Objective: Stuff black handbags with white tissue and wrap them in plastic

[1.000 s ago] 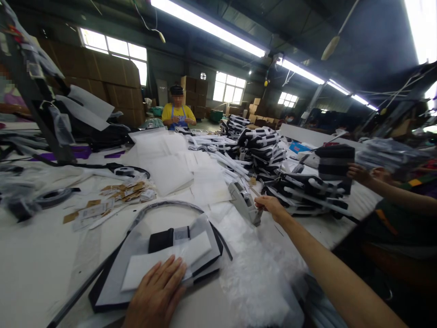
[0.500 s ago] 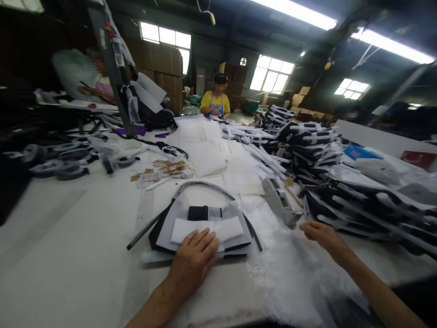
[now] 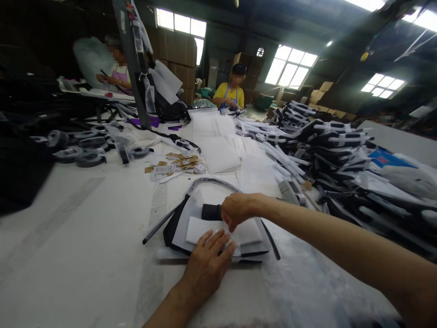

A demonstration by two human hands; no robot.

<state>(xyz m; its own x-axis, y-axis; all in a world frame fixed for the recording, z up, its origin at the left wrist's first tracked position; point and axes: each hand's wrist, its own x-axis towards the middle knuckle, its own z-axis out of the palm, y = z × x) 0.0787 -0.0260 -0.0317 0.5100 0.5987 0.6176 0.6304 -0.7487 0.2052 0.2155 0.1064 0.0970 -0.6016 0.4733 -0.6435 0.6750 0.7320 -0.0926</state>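
Note:
A black bag [image 3: 175,228] lies on the white table with a pale sheet over it and its wrapped handle [image 3: 211,181] arched toward the back. On top rest a folded white pad [image 3: 251,231] and a black rolled piece [image 3: 210,212]. My left hand [image 3: 210,259] lies with its fingers spread on the pad's front edge. My right hand [image 3: 236,210] is over the right end of the black piece, fingers curled together and pointing down; what they hold, if anything, is hidden.
Paper tags [image 3: 184,162], white sheets [image 3: 218,152] and a grey tape dispenser [image 3: 290,191] lie behind the bag. Wrapped black bags [image 3: 341,150] are piled at right, grey coils [image 3: 90,157] at left. A person in yellow [image 3: 230,93] works across the table.
My right hand has moved left from beside the tape dispenser to above the bag. My left hand still presses on the pad. The view has shifted, so the scene sits further right.

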